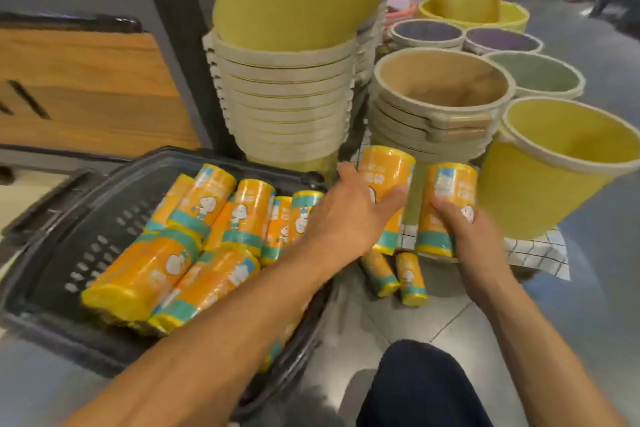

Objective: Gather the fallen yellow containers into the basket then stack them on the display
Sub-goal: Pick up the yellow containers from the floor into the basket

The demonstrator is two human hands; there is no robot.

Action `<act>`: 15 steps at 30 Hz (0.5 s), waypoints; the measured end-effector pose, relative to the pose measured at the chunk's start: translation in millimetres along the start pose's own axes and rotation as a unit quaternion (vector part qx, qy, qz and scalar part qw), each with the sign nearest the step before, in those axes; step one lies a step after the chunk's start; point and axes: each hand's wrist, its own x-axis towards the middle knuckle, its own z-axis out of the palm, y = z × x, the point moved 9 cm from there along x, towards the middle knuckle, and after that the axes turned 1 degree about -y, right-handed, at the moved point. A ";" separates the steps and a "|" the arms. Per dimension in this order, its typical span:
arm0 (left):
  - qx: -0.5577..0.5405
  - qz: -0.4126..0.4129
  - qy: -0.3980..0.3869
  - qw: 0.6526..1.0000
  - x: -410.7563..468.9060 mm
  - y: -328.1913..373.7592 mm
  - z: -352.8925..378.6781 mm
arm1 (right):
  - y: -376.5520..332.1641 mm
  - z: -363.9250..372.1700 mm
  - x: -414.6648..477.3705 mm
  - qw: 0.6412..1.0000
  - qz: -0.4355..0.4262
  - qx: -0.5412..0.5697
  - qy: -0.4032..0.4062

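Your left grip [346,218] clasps one yellow container [389,166] just right of the basket [86,246]. Your right grip [467,239] clasps a second container [450,187] farther right. Both stand upright: orange-yellow wrap, teal band, white cartoon figure. More containers [211,204] lie inside the basket; two loose containers [410,279] lie beside its right rim.

Retail shop floor, housewares section. Left of the left hand [346,215]: black plastic shopping basket [86,236] packed with identical yellow containers [207,218], each in the same printed wrap. Beyond both hands: nested stack of cream-rimmed bins [287,104], stack of beige bins [440,90], grey-purple bins [427,32], green bin [536,74]. Just past the right hand [464,236]: yellow bin [554,184] on a checked cloth [533,253]. Far left of the hands: wood-panelled display fixture [86,80], black upright post [180,45]. Below the hands: grey tiled floor [433,315].
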 end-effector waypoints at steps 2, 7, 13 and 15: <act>0.026 -0.017 0.034 0.999 -1.4 -23.8 -56.5 | -20.0 40.6 2.4 0.999 -0.008 -0.010 -0.040; 0.024 -0.106 0.135 0.985 -28.6 -110.8 -177.2 | -46.6 144.0 -4.1 0.994 -0.019 -0.017 -0.103; 0.141 -0.185 0.130 0.964 -54.0 -204.9 -248.0 | -66.2 274.7 -17.2 0.985 -0.005 -0.015 -0.172; 0.161 -0.209 0.109 0.958 -59.2 -235.9 -261.8 | -69.9 317.7 -19.7 0.977 0.010 -0.015 -0.214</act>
